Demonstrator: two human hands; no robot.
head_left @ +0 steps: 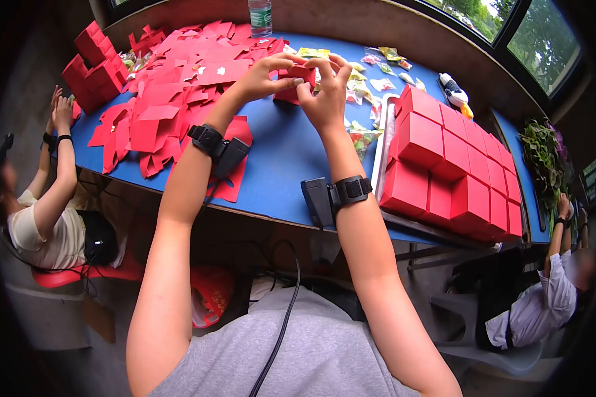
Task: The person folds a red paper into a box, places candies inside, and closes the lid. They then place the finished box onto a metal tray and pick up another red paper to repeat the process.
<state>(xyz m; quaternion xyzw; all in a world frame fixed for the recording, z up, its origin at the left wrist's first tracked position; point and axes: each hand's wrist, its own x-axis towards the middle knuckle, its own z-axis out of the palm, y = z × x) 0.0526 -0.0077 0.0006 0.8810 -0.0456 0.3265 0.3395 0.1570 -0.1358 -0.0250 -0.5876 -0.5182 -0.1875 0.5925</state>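
Note:
A small red paper box (287, 94) stands on the blue table between my hands. My left hand (263, 78) pinches its upper left edge, thumb and fingers closed on the card. From the other side my right hand (328, 92) has its fingers bent over the box's top, touching it; part of the box is hidden behind the fingers. Just right of my hands are small wrapped candies (357, 87) in scattered packets. Flat red card blanks (159, 119) are heaped to the left of my left hand.
Finished red boxes (422, 135) are stacked on a white tray (379, 169) at the right. A water bottle (261, 20) stands at the back. More red boxes (99, 73) are piled far left. People sit at both sides, one near leafy plants (543, 155).

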